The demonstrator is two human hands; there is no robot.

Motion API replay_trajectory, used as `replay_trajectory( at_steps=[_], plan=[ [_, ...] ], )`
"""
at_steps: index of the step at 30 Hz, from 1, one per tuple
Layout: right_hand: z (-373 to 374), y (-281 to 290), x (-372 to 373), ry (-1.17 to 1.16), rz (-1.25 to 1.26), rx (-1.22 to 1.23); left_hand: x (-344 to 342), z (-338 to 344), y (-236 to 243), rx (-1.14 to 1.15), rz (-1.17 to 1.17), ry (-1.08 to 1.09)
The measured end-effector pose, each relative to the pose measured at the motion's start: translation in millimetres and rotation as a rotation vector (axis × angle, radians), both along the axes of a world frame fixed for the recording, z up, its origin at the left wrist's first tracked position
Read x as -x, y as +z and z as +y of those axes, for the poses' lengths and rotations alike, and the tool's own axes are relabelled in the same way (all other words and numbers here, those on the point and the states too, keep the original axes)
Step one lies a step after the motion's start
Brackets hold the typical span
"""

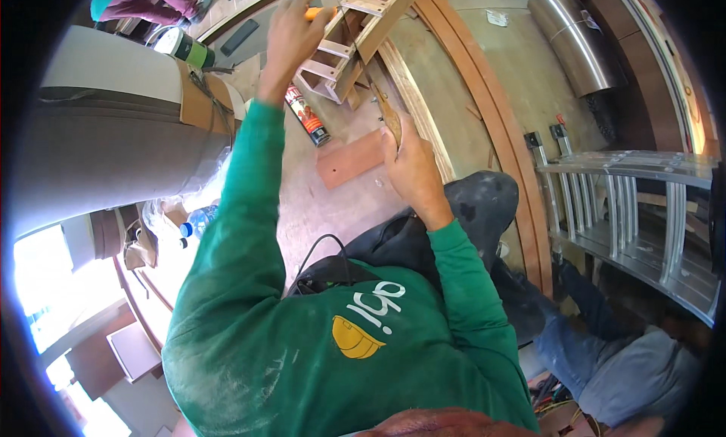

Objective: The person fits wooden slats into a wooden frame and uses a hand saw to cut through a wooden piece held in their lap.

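My left hand [293, 34] reaches up beside a light wooden frame with crosspieces [333, 49]. Its fingers are closed around a small orange object [321, 14], mostly hidden, whose kind I cannot make out. My right hand [414, 158], lower and nearer my knee, grips a tan wood-like handle [390, 118]. A thin dark strip runs from near that handle up along the frame; whether they are joined is unclear. Between my arms, a red and black spray can [308, 118] lies near the frame's lower end. Close to my right hand lies a reddish-brown board piece [352, 158].
Long brown boards [484, 81] curve past my right side. Beyond them are a shiny metal cylinder [575, 40] and an aluminium ladder [620, 164]. A large pale roll [128, 134] stands at left, near a water bottle [198, 221]. Other people's legs show at upper left and lower right.
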State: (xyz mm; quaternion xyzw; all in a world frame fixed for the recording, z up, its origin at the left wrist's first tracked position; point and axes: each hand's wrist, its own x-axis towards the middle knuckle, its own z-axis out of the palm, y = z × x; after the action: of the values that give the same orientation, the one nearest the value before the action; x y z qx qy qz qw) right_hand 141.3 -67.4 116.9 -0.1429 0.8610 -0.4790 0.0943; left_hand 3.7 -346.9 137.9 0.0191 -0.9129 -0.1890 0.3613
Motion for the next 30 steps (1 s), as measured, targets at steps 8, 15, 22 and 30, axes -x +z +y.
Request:
replay_trajectory(
  at_steps=[8, 15, 22, 30],
  plan=[
    [-4, 3, -4, -0.024, -0.018, -0.007, 97, -41, -29, 0.190, -0.890, -0.053],
    [-8, -23, -13, -0.033, -0.031, 0.006, 73, -55, -83, -0.051, -0.452, -0.132],
    [-11, -26, -17, -0.060, 0.024, -0.004, 200, -44, -50, 0.211, -0.768, -0.121],
    [-10, -26, -16, -0.056, -0.030, 0.014, 277, -48, -91, 0.483, -0.879, -0.404]
  ],
)
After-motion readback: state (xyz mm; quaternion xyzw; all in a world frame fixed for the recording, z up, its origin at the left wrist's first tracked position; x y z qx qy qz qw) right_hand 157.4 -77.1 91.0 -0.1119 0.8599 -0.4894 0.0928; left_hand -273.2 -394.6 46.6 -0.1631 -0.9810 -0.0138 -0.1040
